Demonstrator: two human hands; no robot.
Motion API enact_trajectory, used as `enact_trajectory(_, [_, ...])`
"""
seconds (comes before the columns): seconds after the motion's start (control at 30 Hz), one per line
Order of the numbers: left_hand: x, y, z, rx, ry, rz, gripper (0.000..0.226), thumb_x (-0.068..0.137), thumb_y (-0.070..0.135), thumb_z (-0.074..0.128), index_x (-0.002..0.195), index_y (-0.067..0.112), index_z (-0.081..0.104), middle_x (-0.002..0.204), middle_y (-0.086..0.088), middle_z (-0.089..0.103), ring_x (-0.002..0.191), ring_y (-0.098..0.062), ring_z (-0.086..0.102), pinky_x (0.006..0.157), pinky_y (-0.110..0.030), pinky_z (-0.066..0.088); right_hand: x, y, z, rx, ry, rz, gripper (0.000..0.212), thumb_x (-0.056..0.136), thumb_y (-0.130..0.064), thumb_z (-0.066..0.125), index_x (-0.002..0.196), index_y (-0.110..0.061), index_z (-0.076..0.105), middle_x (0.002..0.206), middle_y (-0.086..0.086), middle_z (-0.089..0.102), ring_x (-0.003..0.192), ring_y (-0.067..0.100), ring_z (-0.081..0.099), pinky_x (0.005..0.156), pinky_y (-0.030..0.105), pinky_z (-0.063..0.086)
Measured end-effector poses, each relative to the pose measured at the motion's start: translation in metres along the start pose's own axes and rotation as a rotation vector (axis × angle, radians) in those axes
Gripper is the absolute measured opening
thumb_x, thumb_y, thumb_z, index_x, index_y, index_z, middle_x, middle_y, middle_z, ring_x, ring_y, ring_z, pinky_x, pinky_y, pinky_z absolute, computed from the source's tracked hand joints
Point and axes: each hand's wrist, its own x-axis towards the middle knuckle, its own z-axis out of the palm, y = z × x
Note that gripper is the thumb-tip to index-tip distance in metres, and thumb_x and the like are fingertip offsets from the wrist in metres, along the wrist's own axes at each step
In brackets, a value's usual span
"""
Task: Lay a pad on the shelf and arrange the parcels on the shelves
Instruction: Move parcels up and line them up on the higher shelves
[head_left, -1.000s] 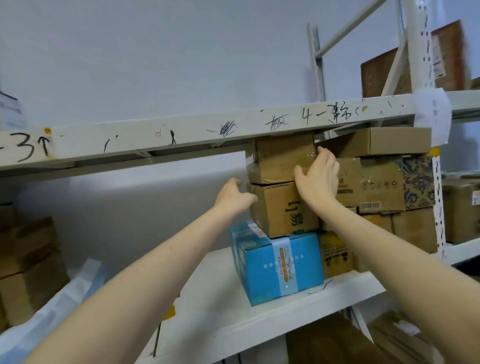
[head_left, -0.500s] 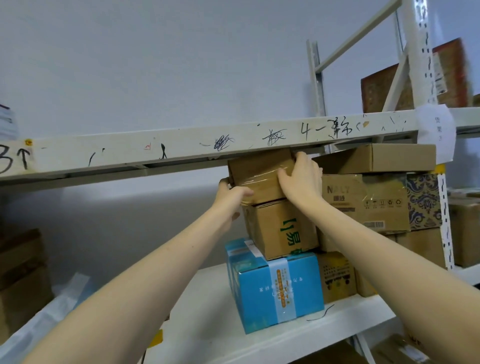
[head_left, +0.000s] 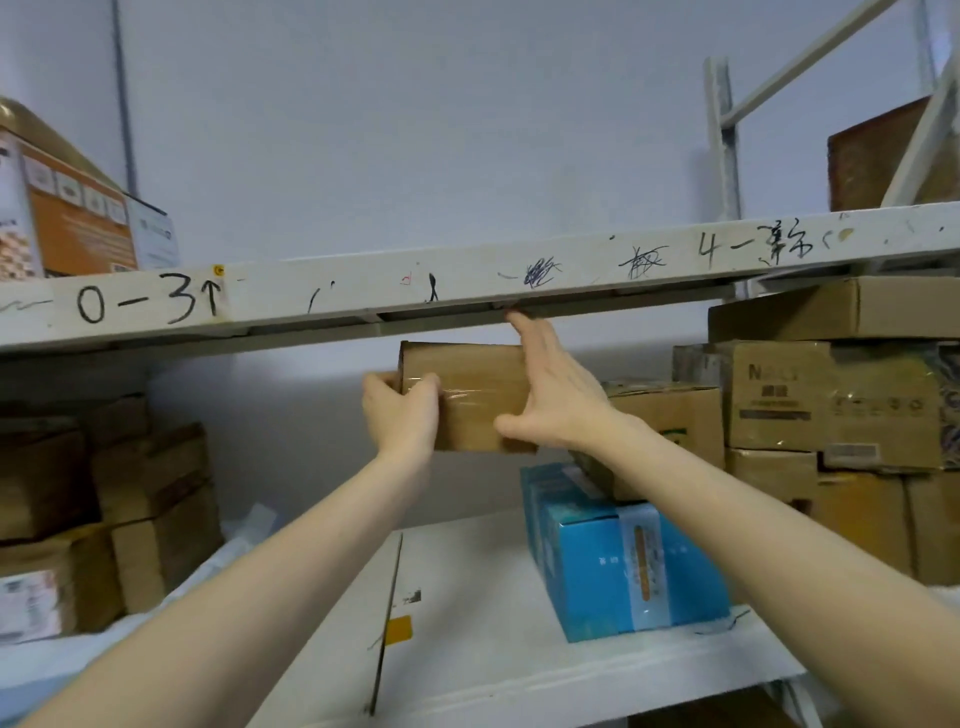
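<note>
White shelf part-stacked, taped parcel held aloft between left hand and right hand fingers, unplaced, pad unclear.

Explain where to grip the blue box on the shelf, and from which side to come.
Grip the blue box by its two long side faces, coming from the front. Its short end faces the shelf edge, a brown carton sits on top, and parcels crowd its right.

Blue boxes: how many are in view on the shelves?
1. The blue printed cardboard box stands on the white lower shelf, under a brown carton, right of the held parcel. Others may be hidden behind.
</note>
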Motion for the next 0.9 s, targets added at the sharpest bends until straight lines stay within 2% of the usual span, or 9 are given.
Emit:
enact_trajectory(0.1, [0.005, -0.003, -0.023, 0.184, 0.019, 0.038, 0.026, 0.075, 0.023, 0.061, 0.097, 0.017, 0.048, 0.110, -0.009, 0.058, 0.089, -0.027, 0.059, 0.073, -0.033, 0.046, -0.004, -0.011, 0.022, -0.028, -0.231, -0.073, 0.132, 0.055, -0.056, 0.084, 0.149, -0.035, -0.007, 0.149, 0.005, 0.010, 0.126, 0.037, 0.039, 0.100, 0.047, 0.044])
enact_trajectory(0.17, [0.002, -0.004, -0.035, 0.284, -0.021, 0.048, 0.028, 0.075, 0.025, 0.061, 0.100, 0.017, 0.050, 0.110, -0.007, 0.059, 0.090, -0.027, 0.060, 0.072, -0.033, 0.046, -0.008, -0.021, 0.037, -0.028, -0.292, -0.043, 0.141, 0.049, -0.061, 0.086, 0.147, -0.037, -0.013, 0.148, 0.007, 0.009, 0.128, 0.039, 0.036, 0.103, 0.051, 0.041])
enact_trajectory(0.23, [-0.002, -0.005, -0.046, 0.335, -0.057, 0.070, 0.028, 0.076, 0.024, 0.061, 0.102, 0.018, 0.052, 0.109, -0.004, 0.060, 0.090, -0.025, 0.060, 0.069, -0.031, 0.043, -0.012, -0.031, 0.048, -0.049, -0.293, 0.006, 0.139, 0.051, -0.057, 0.086, 0.148, -0.035, -0.011, 0.145, 0.007, 0.014, 0.129, 0.038, 0.034, 0.104, 0.056, 0.038])
enact_trajectory(0.37, [-0.009, 0.001, -0.067, 0.364, -0.086, 0.113, 0.018, 0.081, 0.023, 0.062, 0.099, 0.021, 0.057, 0.094, 0.005, 0.062, 0.090, -0.019, 0.060, 0.074, -0.030, 0.045, -0.014, -0.054, 0.050, -0.111, -0.322, 0.032, 0.122, 0.053, -0.056, 0.082, 0.146, -0.018, 0.013, 0.142, 0.006, 0.025, 0.136, 0.033, 0.022, 0.108, 0.068, 0.021])
enact_trajectory(0.5, [-0.013, 0.014, -0.097, 0.369, -0.047, 0.207, 0.011, 0.088, 0.027, 0.057, 0.098, 0.024, 0.060, 0.089, 0.011, 0.059, 0.086, -0.011, 0.058, 0.071, -0.029, 0.045, -0.016, -0.075, 0.035, -0.028, -0.313, -0.039, 0.118, 0.050, -0.055, 0.084, 0.142, -0.012, 0.022, 0.134, 0.005, 0.036, 0.124, 0.026, 0.037, 0.104, 0.049, 0.037])
enact_trajectory(0.63, [-0.015, 0.043, -0.128, 0.363, 0.014, 0.394, 0.015, 0.092, 0.030, 0.052, 0.092, 0.020, 0.063, 0.083, 0.010, 0.061, 0.079, -0.004, 0.054, 0.065, -0.022, 0.039, -0.014, -0.092, 0.008, 0.318, -0.379, -0.047, 0.111, 0.057, -0.034, 0.088, 0.145, -0.018, 0.023, 0.133, 0.002, 0.037, 0.120, 0.018, 0.040, 0.096, 0.034, 0.045])
enact_trajectory(0.77, [-0.014, 0.084, -0.155, 0.304, -0.012, 0.473, 0.033, 0.090, 0.035, 0.049, 0.082, 0.008, 0.066, 0.080, -0.008, 0.066, 0.077, -0.019, 0.059, 0.073, -0.035, 0.046, -0.012, -0.114, -0.024, 0.607, -0.459, -0.035, 0.111, 0.048, -0.028, 0.082, 0.145, -0.028, 0.028, 0.125, -0.005, 0.044, 0.099, 0.002, 0.051, 0.066, 0.006, 0.044])
enact_trajectory(0.83, [-0.011, 0.108, -0.166, 0.306, -0.036, 0.471, 0.045, 0.083, 0.043, 0.046, 0.081, 0.003, 0.065, 0.083, -0.018, 0.066, 0.080, -0.032, 0.062, 0.076, -0.044, 0.050, -0.012, -0.126, -0.039, 0.702, -0.432, -0.047, 0.115, 0.038, -0.035, 0.078, 0.144, -0.032, 0.033, 0.124, -0.008, 0.049, 0.103, 0.002, 0.053, 0.071, 0.009, 0.045])
enact_trajectory(0.9, [-0.008, 0.132, -0.175, 0.295, -0.064, 0.440, 0.049, 0.076, 0.045, 0.045, 0.080, 0.001, 0.064, 0.084, -0.019, 0.069, 0.072, -0.032, 0.062, 0.071, -0.043, 0.051, -0.009, -0.135, -0.051, 0.818, -0.394, -0.043, 0.113, 0.035, -0.037, 0.074, 0.141, -0.030, 0.038, 0.127, -0.004, 0.052, 0.111, 0.010, 0.055, 0.086, 0.021, 0.048])
